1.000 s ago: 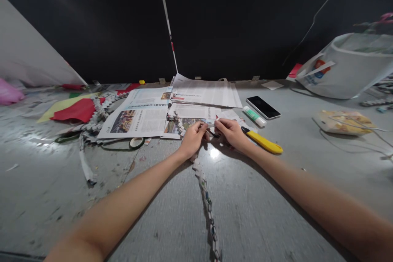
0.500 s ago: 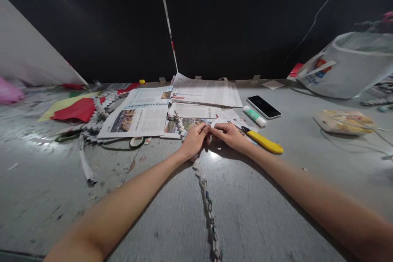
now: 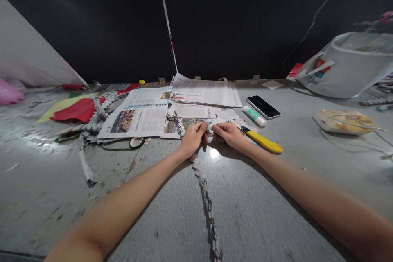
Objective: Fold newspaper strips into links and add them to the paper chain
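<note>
left hand (image 3: 192, 140): bare, slender, rounded knuckles, fingertips partly hidden | right hand (image 3: 232, 135): bare, similar build, fingers curved, lower ones shadowed | left forearm (image 3: 132, 190): bare, smooth, slim at the wrist end, widening to a rounded elbow (image 3: 81, 247) | right forearm (image 3: 301, 180): bare, smooth, tapered, thicker and blurrier near the lower right edge

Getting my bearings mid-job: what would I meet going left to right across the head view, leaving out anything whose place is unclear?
Pink item, red paper, tape roll, left hand, right hand, phone, yellowish packet.
</note>
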Demonstrator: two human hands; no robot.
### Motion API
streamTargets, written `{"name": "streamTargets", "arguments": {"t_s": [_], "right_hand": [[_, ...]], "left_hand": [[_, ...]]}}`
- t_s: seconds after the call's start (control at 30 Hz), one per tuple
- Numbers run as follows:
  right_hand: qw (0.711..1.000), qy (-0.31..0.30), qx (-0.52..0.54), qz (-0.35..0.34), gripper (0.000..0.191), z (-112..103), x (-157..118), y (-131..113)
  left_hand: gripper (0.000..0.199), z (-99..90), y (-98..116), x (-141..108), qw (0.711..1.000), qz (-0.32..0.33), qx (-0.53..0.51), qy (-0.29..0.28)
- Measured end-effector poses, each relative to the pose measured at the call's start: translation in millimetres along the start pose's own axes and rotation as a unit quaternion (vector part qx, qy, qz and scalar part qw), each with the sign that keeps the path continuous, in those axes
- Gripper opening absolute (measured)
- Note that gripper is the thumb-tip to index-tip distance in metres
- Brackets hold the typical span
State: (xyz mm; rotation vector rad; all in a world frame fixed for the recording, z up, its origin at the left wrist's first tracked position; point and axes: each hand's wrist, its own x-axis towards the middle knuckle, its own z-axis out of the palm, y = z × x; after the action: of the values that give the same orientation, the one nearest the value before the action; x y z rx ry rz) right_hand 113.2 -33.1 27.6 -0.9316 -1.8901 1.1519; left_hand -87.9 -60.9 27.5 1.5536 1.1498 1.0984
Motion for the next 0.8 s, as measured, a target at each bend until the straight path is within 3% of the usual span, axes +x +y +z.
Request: {"name": "streamTargets", "arguments": {"t_s": [0.37,0.8], "right_hand": [[1.0,0.019,0.009,0.021,0.065,0.0,-0.7,-4.6],[0.999,-0.023,-0.034,-0.002,0.061,-0.4,-1.2,-1.9]], "left_hand": [[0.054,-0.4,-7.8,1.1,0.999,-0.014,-0.022,0.025],[0.048,0.3,-3.7,1.1,0.994,-0.001,-0.09,0.064]]}}
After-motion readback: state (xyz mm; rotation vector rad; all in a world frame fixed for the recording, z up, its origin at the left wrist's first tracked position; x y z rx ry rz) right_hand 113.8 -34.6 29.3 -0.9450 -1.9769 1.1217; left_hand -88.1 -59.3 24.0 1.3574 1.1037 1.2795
